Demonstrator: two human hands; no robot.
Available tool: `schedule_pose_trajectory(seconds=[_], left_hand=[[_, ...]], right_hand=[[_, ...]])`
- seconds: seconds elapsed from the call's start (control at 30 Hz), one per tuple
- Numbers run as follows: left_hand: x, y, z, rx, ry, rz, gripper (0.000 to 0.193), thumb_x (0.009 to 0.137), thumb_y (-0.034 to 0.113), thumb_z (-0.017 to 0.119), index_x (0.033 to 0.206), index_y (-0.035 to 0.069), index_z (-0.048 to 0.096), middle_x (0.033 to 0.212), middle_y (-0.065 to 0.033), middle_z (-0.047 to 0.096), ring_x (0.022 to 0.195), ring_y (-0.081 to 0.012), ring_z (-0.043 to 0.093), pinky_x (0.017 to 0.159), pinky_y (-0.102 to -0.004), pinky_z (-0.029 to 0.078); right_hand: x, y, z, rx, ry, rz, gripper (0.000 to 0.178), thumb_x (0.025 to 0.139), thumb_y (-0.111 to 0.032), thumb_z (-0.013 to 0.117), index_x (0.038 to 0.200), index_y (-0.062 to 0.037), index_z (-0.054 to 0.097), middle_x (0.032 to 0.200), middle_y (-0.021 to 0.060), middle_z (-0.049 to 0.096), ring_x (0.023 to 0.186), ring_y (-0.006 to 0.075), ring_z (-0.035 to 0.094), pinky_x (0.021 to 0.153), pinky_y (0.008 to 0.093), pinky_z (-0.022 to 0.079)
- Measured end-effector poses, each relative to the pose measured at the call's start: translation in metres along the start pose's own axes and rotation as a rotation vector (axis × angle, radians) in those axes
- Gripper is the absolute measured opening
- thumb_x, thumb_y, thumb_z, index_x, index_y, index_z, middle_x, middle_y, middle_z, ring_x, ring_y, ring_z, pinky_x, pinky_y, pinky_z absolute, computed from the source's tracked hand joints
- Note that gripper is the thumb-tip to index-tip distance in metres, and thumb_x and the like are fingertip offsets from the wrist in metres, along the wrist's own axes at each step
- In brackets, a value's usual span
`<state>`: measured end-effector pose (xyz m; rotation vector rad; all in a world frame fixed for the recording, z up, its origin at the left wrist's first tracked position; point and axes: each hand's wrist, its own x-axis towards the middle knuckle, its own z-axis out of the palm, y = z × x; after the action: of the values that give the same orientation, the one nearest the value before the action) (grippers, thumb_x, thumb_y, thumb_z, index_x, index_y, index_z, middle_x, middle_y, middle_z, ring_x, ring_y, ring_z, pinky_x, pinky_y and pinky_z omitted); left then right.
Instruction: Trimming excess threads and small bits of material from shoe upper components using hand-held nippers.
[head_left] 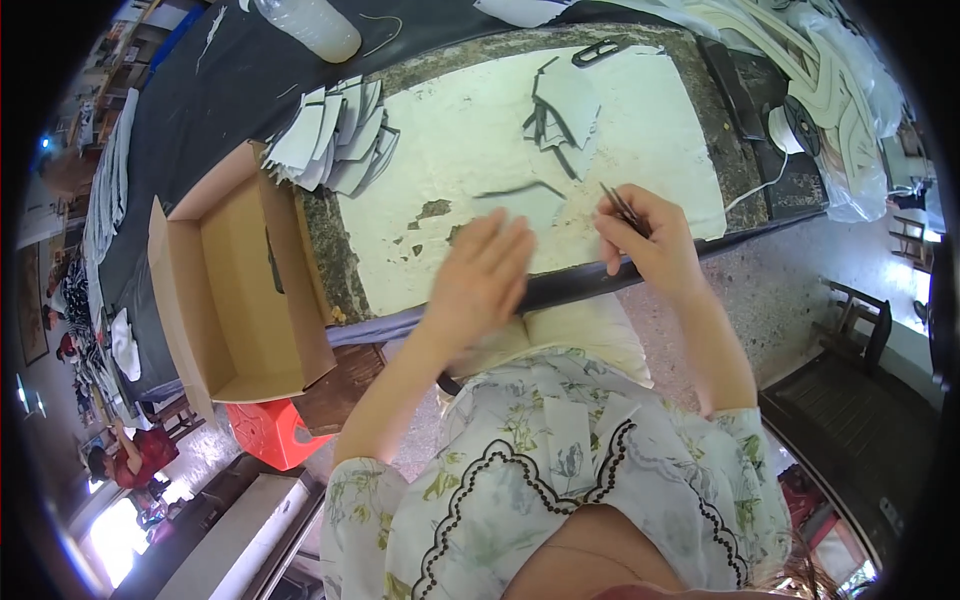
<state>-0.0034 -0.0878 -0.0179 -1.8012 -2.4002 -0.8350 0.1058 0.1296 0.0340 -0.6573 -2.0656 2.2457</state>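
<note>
While the left hand (478, 283) lies flat, fingers spread and loose on a pale sheet (520, 205) near the counter's (330, 250) front edge, the right hand (648, 243) is pinched shut on slim dark scissors (622, 208) — their tips point up and to the left, just over the sheet's right end. The left grip is open, holding nothing; it only presses down on the sheet. A thin dark strip (520, 188) curves across the sheet just above the left fingertips, apart from them. Farther back on the worn white board (450, 140) sit folded pale offcuts (560, 115) with dark edges, and a black clip (597, 50) lies near the far rim. To the left, a fanned stack of white cut pieces (335, 135) rests at the board's corner, touching the flap of an open cardboard box (235, 290). A clear plastic bottle (310, 25) lies on the dark cloth (220, 90) beyond the stack — well apart from both hands.
</note>
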Motion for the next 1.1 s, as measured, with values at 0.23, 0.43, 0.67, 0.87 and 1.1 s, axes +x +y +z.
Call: schedule_pose_trajectory(seconds=[0.23, 0.43, 0.67, 0.87, 1.1], left_hand=[[0.007, 0.008, 0.008, -0.318, 0.274, -0.128, 0.027, 0.089, 0.003, 0.061, 0.116, 0.003, 0.062, 0.107, -0.0110, 0.065, 0.096, -0.0254, 0.065, 0.082, -0.0339, 0.052], [0.023, -0.001, -0.010, -0.794, 0.242, -0.739, 0.009, 0.096, 0.006, 0.055, 0.088, 0.003, 0.060, 0.084, -0.0043, 0.061, 0.073, -0.0086, 0.055, 0.067, -0.0224, 0.045], [0.003, 0.005, 0.017, 0.054, 0.160, -0.061, 0.026, 0.082, 0.011, 0.068, 0.106, 0.003, 0.066, 0.113, -0.0123, 0.065, 0.106, -0.0298, 0.060, 0.089, -0.0415, 0.047], [-0.001, 0.003, 0.016, -0.011, 0.119, -0.098, 0.033, 0.082, 0.012, 0.069, 0.113, 0.002, 0.064, 0.120, -0.0115, 0.063, 0.113, -0.0290, 0.057, 0.093, -0.0427, 0.045], [0.013, 0.001, 0.015, -0.033, 0.153, -0.191, 0.028, 0.082, 0.011, 0.066, 0.107, 0.000, 0.060, 0.121, -0.0153, 0.063, 0.112, -0.0323, 0.057, 0.093, -0.0433, 0.045]], right_hand=[[0.039, -0.005, 0.002, -0.120, -0.303, 0.083, 0.016, 0.091, -0.016, 0.065, 0.088, -0.0012, 0.065, 0.065, -0.0016, 0.057, 0.056, 0.0035, 0.050, 0.050, 0.0206, 0.036], [0.051, 0.011, 0.013, -0.352, -0.268, -0.128, 0.015, 0.091, -0.015, 0.063, 0.086, -0.0002, 0.064, 0.062, -0.0011, 0.054, 0.053, 0.0049, 0.047, 0.049, 0.0230, 0.036], [0.072, 0.004, 0.027, -0.360, -0.273, 0.087, 0.015, 0.090, -0.010, 0.060, 0.081, 0.0020, 0.060, 0.055, 0.0025, 0.056, 0.044, 0.0099, 0.054, 0.044, 0.0264, 0.042], [0.089, 0.004, 0.032, -0.543, -0.368, 0.098, 0.019, 0.090, -0.011, 0.058, 0.079, 0.0047, 0.060, 0.056, 0.0081, 0.059, 0.043, 0.0150, 0.059, 0.045, 0.0291, 0.046], [0.091, 0.000, 0.037, -0.591, -0.346, 0.179, 0.020, 0.089, -0.010, 0.057, 0.076, 0.0062, 0.059, 0.056, 0.0094, 0.059, 0.042, 0.0177, 0.061, 0.044, 0.0305, 0.047]])
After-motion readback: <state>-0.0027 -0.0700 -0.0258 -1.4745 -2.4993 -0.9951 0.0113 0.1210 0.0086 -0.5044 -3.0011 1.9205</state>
